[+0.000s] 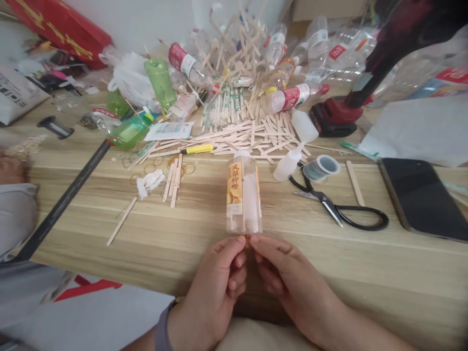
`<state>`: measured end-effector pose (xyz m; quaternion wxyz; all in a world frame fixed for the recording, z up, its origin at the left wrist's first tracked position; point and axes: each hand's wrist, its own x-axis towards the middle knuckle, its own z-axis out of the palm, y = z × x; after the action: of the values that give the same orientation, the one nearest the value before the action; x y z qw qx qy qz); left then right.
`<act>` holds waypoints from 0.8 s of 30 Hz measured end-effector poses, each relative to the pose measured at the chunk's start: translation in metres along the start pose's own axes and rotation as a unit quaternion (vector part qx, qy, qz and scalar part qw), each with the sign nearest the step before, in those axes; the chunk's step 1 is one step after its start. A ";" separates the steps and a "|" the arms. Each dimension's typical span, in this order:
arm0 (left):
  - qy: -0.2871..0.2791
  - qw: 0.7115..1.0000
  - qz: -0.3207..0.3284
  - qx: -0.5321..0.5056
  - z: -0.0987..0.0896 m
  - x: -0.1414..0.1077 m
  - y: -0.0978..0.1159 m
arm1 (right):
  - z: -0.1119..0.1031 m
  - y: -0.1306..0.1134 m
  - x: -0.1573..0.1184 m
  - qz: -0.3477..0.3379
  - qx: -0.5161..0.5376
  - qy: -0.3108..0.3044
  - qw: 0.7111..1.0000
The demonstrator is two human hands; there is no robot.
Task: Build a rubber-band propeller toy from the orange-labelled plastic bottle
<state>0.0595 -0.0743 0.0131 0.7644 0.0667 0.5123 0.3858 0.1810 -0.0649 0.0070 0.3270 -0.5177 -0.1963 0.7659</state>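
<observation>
A transparent plastic bottle (pixel 252 197) with a yellow label and a white cap lies on the wooden table, its base toward me. Just at that base, my left hand (pixel 223 278) and my right hand (pixel 287 273) meet fingertip to fingertip. Thumb and forefinger of each are closed in a pinch on a small orange-brown piece (pixel 247 239), mostly hidden by the fingers; its kind is unclear. To the right of the bottle are black-handled scissors (pixel 325 200), a spool of thread (pixel 321 168) and a small white squeeze bottle (pixel 287 165).
Wooden craft sticks (pixel 252 134) pile up behind, with many plastic bottles. A yellow cutter (pixel 197 149), rubber bands (pixel 188 168) and crumpled white tissue (pixel 150 182) lie leftward. A phone (pixel 424 195) and a red-black power drill (pixel 340 109) are right. Another person's sleeve (pixel 16 214) shows left.
</observation>
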 end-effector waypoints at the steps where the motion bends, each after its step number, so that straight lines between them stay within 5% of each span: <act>1: -0.001 1.000 0.005 0.003 0.000 0.000 0.000 | 0.000 0.000 0.000 0.005 -0.007 0.006 1.000; 5: 0.005 0.999 0.038 0.021 0.002 0.000 0.000 | -0.001 -0.004 0.002 0.010 -0.122 0.005 0.992; 13: 0.021 0.997 0.041 0.064 0.001 0.000 0.001 | -0.015 -0.022 0.012 0.089 -0.316 -0.108 0.938; 18: 0.031 0.996 0.039 0.079 -0.003 -0.001 0.002 | -0.024 -0.032 0.015 0.101 -0.348 -0.177 0.915; 24: 0.011 0.999 0.030 0.042 -0.007 -0.002 0.000 | -0.034 -0.030 0.010 -0.056 -0.419 -0.123 0.898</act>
<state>0.0539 -0.0780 0.0115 0.7433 0.1097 0.5345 0.3869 0.2186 -0.0376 0.0062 0.0954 -0.4965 -0.5661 0.6511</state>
